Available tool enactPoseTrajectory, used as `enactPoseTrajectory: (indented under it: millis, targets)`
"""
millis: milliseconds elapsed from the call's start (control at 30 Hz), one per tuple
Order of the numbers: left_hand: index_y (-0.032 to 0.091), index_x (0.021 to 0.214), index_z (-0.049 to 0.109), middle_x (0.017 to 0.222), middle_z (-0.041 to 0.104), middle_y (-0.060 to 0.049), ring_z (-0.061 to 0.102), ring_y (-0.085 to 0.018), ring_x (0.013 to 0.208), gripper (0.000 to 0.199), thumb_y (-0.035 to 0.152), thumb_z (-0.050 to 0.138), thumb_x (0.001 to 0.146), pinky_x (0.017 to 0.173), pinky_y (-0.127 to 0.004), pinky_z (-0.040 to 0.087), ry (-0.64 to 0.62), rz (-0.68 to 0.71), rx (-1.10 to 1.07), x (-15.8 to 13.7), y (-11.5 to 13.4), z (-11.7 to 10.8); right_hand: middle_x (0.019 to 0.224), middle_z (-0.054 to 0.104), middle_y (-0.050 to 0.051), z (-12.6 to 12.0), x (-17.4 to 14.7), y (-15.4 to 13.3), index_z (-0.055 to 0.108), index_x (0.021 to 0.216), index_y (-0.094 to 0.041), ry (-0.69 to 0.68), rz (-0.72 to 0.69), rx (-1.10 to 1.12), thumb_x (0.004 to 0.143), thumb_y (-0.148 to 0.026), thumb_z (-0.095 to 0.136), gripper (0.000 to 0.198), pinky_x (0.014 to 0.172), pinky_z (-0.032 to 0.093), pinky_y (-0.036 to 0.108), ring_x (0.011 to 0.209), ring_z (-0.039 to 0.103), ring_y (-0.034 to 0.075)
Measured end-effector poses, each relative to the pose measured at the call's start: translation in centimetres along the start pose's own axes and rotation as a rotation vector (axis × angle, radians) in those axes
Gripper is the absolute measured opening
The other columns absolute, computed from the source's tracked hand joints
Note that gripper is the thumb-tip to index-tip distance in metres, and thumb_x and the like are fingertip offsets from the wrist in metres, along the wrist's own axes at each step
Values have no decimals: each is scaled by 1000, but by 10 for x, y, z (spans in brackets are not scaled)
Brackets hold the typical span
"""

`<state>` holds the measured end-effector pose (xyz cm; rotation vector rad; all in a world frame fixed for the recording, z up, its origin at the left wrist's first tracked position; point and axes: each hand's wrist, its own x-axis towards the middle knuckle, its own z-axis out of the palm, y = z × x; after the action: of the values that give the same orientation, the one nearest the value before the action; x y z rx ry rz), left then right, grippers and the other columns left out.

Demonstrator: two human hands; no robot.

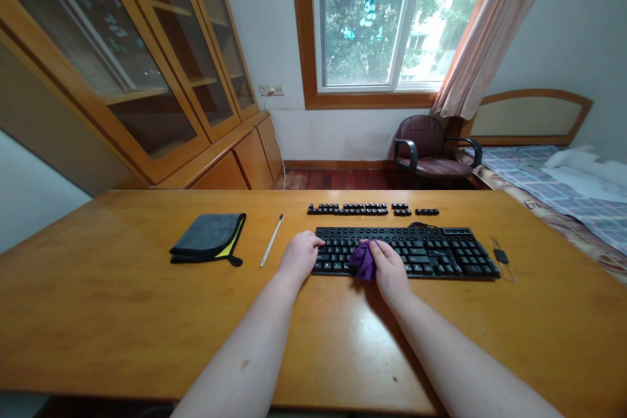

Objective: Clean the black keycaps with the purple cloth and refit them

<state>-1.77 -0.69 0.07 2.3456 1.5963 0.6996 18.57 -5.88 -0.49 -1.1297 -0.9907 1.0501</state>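
A black keyboard [431, 262] lies on the wooden table, with its top row of keys taken off. My left hand [300, 257] is closed at the keyboard's left end, fingers on its edge. In my right hand [390, 269] a bunched purple cloth [363, 261] is pinched, resting over the lower middle keys. Behind the keyboard, the loose black keycaps [365, 209] are laid out in groups in two rows. A small wire keycap puller [501, 256] with a black middle lies just off the keyboard's right end.
Left of the keyboard are a white toothbrush [272, 240] and a folded grey cloth [208, 236] with yellow lining. The table [122, 313] ends at a near edge below my arms. Beyond it stand a maroon chair [425, 144], a bed [539, 170] and a glass-door cabinet [206, 144].
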Motion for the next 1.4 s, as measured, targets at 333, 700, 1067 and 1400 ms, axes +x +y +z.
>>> enactPoseTrajectory:
  millis: [333, 700, 1067, 1400]
  targets:
    - [24, 87, 69, 91, 68, -2, 58, -20, 88, 30, 13, 44, 75, 82, -31, 45, -27, -75, 108, -4, 15, -9, 86, 69, 7, 0, 0, -1, 67, 90, -17, -15, -2, -30, 77, -49, 55, 36, 77, 47, 34, 81, 62, 22]
    - [26, 84, 68, 92, 68, -2, 59, -22, 89, 28, 15, 45, 73, 95, -43, 34, -60, -184, 152, -7, 27, -8, 84, 69, 7, 0, 2, 0, 68, 88, -17, -12, -12, -40, 75, -50, 57, 37, 77, 46, 34, 81, 62, 22]
    - [18, 98, 63, 102, 63, -8, 58, -18, 92, 26, 20, 44, 79, 84, -28, 44, 137, -296, -11, 22, -3, -8, 80, 68, 7, 1, 0, -3, 67, 87, -16, -24, 28, 10, 74, -52, 57, 40, 71, 48, 33, 76, 61, 22]
    - [20, 117, 56, 116, 56, -11, 54, -22, 104, 36, 20, 46, 81, 93, -33, 38, 182, -326, 135, 66, -39, 17, 82, 68, 7, 1, 0, -4, 67, 87, -16, -29, 11, -20, 77, -49, 54, 37, 75, 46, 33, 80, 60, 22]
